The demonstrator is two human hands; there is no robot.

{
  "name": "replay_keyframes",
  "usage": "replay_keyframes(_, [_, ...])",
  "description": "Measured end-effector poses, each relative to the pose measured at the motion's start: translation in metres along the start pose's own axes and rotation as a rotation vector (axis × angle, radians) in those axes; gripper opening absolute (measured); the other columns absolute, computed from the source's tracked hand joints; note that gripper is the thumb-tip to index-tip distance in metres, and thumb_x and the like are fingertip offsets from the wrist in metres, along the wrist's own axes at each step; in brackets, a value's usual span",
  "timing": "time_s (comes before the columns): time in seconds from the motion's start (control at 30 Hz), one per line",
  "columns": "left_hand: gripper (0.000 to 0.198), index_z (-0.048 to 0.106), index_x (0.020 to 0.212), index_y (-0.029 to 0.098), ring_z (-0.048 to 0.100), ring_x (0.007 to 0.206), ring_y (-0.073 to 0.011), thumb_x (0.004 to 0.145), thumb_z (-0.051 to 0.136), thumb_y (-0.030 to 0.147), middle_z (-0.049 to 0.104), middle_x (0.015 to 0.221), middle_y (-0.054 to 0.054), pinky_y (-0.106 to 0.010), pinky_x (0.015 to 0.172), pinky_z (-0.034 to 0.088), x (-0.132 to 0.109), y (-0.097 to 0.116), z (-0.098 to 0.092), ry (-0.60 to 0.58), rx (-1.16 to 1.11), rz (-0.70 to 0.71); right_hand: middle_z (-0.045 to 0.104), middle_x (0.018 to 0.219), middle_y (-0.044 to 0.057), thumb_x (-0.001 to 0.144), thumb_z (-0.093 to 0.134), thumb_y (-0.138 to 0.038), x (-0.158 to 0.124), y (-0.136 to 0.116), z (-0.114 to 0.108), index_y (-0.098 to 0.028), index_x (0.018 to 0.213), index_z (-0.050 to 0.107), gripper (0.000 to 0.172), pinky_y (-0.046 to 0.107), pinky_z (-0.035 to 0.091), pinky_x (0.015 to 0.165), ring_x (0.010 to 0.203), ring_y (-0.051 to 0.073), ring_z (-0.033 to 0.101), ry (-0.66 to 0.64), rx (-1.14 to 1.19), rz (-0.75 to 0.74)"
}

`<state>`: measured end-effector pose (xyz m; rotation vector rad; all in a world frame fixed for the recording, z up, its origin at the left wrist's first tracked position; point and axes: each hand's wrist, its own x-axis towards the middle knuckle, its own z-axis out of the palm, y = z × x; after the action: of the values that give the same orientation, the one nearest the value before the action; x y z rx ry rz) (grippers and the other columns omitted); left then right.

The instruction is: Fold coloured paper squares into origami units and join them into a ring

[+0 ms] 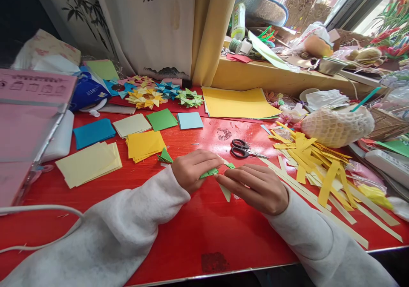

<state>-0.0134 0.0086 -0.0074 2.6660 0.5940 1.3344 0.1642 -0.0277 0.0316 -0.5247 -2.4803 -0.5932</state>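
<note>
Red table [198, 231] fills the head view, with a cluttered window ledge [271, 76] behind it.

Six stacks of paper squares lie to the left:
- blue [93, 132]
- cream [131, 124]
- green [161, 119]
- light blue [190, 120]
- yellow [145, 145]
- pale yellow [89, 163]

Three folded stars show clearly at the back, yellow [145, 98], blue [168, 89] and green [190, 98]. More folded paper behind them is too jumbled to count. One yellow sheet [236, 102] lies beside them. One pair of scissors [244, 149] rests near the hands, and a heap of strips [319, 167] spreads to the right.

Both forearms, in pale sleeves, rest on the table and angle inward. The left hand [193, 170] is curled, its thumb and fingertips pinched on the green piece [209, 173]. The right hand [255, 187] lies palm down, its fingertips closed on the same piece from the other side. The piece sits between the two hands, just above the table, with a pale strip [226, 192] poking out below it. One spare green fold [165, 156] lies just left of the left hand.
</note>
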Motion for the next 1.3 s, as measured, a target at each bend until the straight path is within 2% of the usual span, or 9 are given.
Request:
replay_keyframes(0.2, [0.020,0.058,0.092,0.010,0.058,0.084,-0.0170,0.078,0.044,0.012,0.064,0.089,-0.011,-0.029,0.074,0.049,0.000,0.000,0.000,0.009,-0.031,0.037,0.061,0.067,0.005,0.073,0.052,-0.007,-0.003,-0.003,0.003,-0.009,0.085,0.056,0.013,0.023,0.041,0.051,0.055,0.010,0.052,0.038,0.004,0.015])
replay_keyframes(0.33, [0.022,0.055,0.097,0.010,0.057,0.087,-0.0170,0.077,0.046,0.012,0.063,0.091,-0.011,-0.029,0.075,0.049,0.001,0.001,-0.002,-0.001,-0.084,-0.035,0.062,0.069,0.007,0.073,0.051,-0.006,-0.005,-0.003,0.005,-0.009,0.088,0.056,0.015,0.023,0.042,0.052,0.056,0.010,0.053,0.060,0.027,0.048])
replay_keyframes(0.47, [0.026,0.050,0.100,0.011,0.058,0.085,-0.0152,0.075,0.050,0.016,0.061,0.093,-0.011,-0.027,0.074,0.050,0.002,0.006,-0.004,0.051,-0.210,-0.247,0.062,0.070,0.005,0.075,0.048,-0.005,-0.007,-0.001,0.007,-0.012,0.089,0.057,0.019,0.022,0.042,0.054,0.060,0.011,0.055,0.122,0.112,0.231])
replay_keyframes(0.53, [0.022,0.050,0.096,0.011,0.058,0.085,-0.0156,0.074,0.052,0.017,0.060,0.091,-0.011,-0.028,0.074,0.050,0.003,0.007,-0.004,0.086,-0.270,-0.295,0.062,0.068,0.004,0.074,0.048,-0.005,-0.007,0.000,0.008,-0.014,0.087,0.057,0.019,0.022,0.042,0.054,0.060,0.010,0.055,0.134,0.158,0.310])
replay_keyframes(0.73, [0.019,0.052,0.093,0.012,0.058,0.082,-0.0144,0.074,0.052,0.012,0.061,0.087,-0.009,-0.027,0.073,0.050,0.007,0.007,-0.007,0.075,-0.283,-0.245,0.061,0.068,0.004,0.073,0.052,-0.009,-0.006,0.000,0.008,-0.016,0.085,0.057,0.015,0.022,0.041,0.051,0.055,0.010,0.051,0.183,0.333,0.534])
replay_keyframes(0.9, [0.012,0.056,0.086,0.012,0.058,0.065,-0.0104,0.076,0.050,0.012,0.062,0.074,-0.005,-0.021,0.060,0.049,0.005,0.008,-0.009,0.079,-0.247,-0.264,0.058,0.066,0.002,0.077,0.048,-0.014,-0.002,-0.003,0.007,-0.016,0.079,0.057,0.010,0.022,0.041,0.050,0.054,0.009,0.049,0.156,0.579,0.729])
replay_keyframes(1.03, [0.012,0.059,0.080,0.015,0.056,0.052,-0.0088,0.077,0.048,0.020,0.061,0.064,-0.002,-0.019,0.050,0.046,0.002,0.009,-0.007,0.051,-0.271,-0.417,0.054,0.059,0.001,0.078,0.048,-0.025,-0.002,-0.003,0.010,-0.015,0.069,0.055,0.015,0.022,0.041,0.049,0.051,0.009,0.048,0.061,0.812,0.908])
replay_keyframes(1.13, [0.017,0.061,0.079,0.015,0.057,0.053,-0.0109,0.076,0.050,0.028,0.063,0.065,-0.002,-0.021,0.051,0.046,0.002,0.009,-0.006,0.037,-0.267,-0.585,0.052,0.057,0.000,0.079,0.045,-0.033,-0.002,-0.002,0.015,-0.015,0.067,0.054,0.023,0.020,0.039,0.044,0.047,0.007,0.045,-0.013,0.976,1.040])
replay_keyframes(1.3, [0.025,0.059,0.088,0.016,0.056,0.056,-0.0119,0.071,0.053,0.034,0.063,0.067,-0.002,-0.022,0.053,0.045,0.007,0.010,-0.005,0.051,-0.307,-0.858,0.049,0.057,0.000,0.082,0.032,-0.042,-0.002,-0.001,0.022,-0.015,0.068,0.052,0.037,0.020,0.037,0.047,0.049,0.007,0.043,-0.144,1.103,1.124])
